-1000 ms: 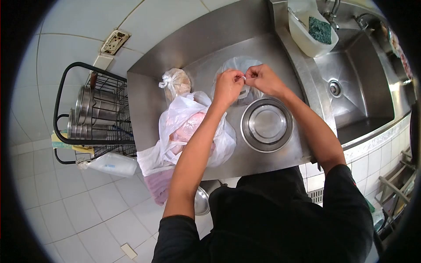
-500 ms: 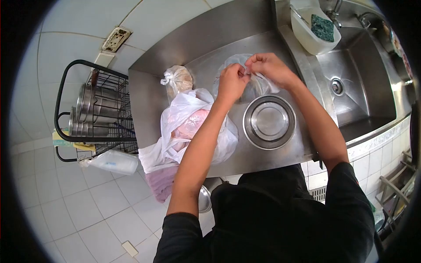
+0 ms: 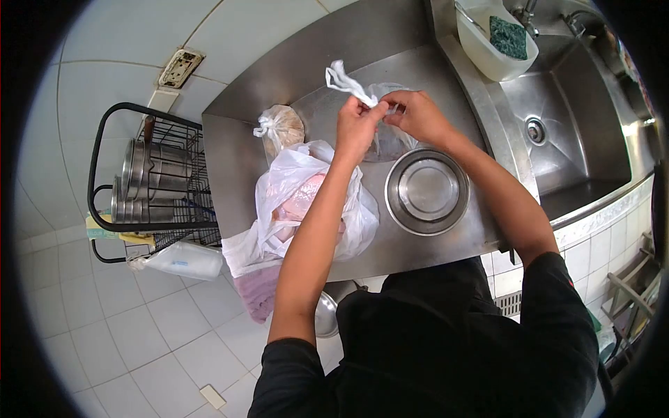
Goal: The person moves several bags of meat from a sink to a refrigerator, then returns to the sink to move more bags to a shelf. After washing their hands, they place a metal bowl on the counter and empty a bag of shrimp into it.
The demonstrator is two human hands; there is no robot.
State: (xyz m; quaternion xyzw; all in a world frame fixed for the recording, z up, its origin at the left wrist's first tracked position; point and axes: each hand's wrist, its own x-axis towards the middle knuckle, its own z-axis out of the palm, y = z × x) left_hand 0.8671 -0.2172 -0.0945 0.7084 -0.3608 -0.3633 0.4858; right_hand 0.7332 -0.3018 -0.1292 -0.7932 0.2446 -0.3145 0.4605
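My left hand (image 3: 359, 125) is closed on the gathered neck of a clear plastic bag (image 3: 392, 145), whose twisted white end sticks up past the fingers to the upper left. Close beside it, my right hand (image 3: 416, 117) pinches the same bag near its neck. The bag's body hangs or rests below both hands, partly hidden; its contents I cannot make out. Just in front of it stands a round steel bowl (image 3: 427, 191). Left of my forearm lies an open white plastic bag (image 3: 293, 167) with pale pink raw meat (image 3: 304, 196) showing inside.
A small knotted bag (image 3: 284, 127) with brownish contents sits at the counter's back left. On the left hangs a black wire rack (image 3: 157, 108) holding steel pots. A purple cloth (image 3: 254, 292) drapes over the front edge. The sink (image 3: 578, 132) and a white tub (image 3: 488, 49) are at right.
The bag's twisted white end now stands up above my left hand. My left hand has shifted slightly left and down, and my right hand has turned, still at the bag's neck.
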